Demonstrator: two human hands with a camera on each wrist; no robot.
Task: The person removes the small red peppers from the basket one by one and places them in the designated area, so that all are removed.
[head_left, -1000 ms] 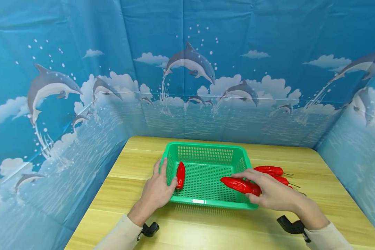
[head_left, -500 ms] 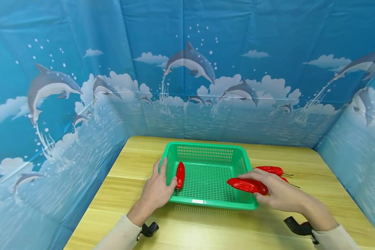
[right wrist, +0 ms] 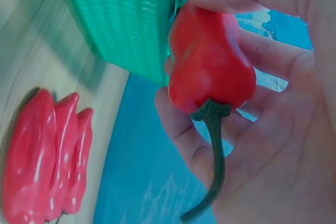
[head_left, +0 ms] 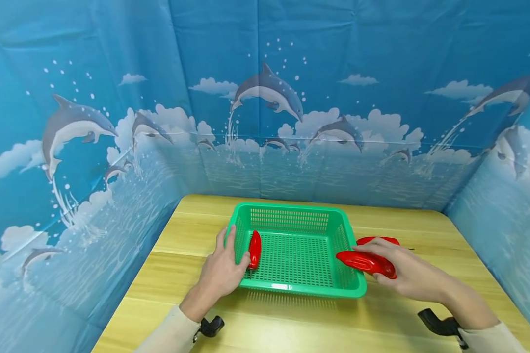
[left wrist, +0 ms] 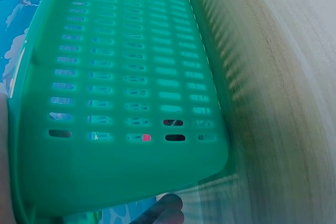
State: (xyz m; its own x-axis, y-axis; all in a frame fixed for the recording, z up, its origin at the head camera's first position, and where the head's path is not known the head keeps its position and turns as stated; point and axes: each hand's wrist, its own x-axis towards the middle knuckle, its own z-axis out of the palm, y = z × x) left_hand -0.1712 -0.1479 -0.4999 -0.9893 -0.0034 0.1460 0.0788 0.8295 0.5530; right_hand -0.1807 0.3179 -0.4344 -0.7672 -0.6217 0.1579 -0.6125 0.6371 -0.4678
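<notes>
A green plastic basket (head_left: 298, 289) with slotted walls stands on the table, and one red chili pepper (head_left: 254, 250) lies inside along its left wall. My left hand (head_left: 223, 267) grips the basket's left rim, thumb over the edge and fingers along the outside; in the left wrist view fingertips (left wrist: 170, 205) show beyond the basket's corner. Over the basket's right rim, my right hand (head_left: 408, 269) holds another red chili pepper (right wrist: 210, 61) between thumb and fingers. Its dark green curved stem (right wrist: 216, 156) hangs free, and its tip points left.
Three more red chili peppers (right wrist: 31, 161) lie side by side on the wooden table (head_left: 159, 299), right of the basket; my right hand partly hides them in the head view. A blue dolphin-print curtain (head_left: 265, 162) encloses the table's back and sides.
My right hand has moved to the right with the chili pepper, from above the basket's inside to over its right rim. My left hand stays at the left rim.
</notes>
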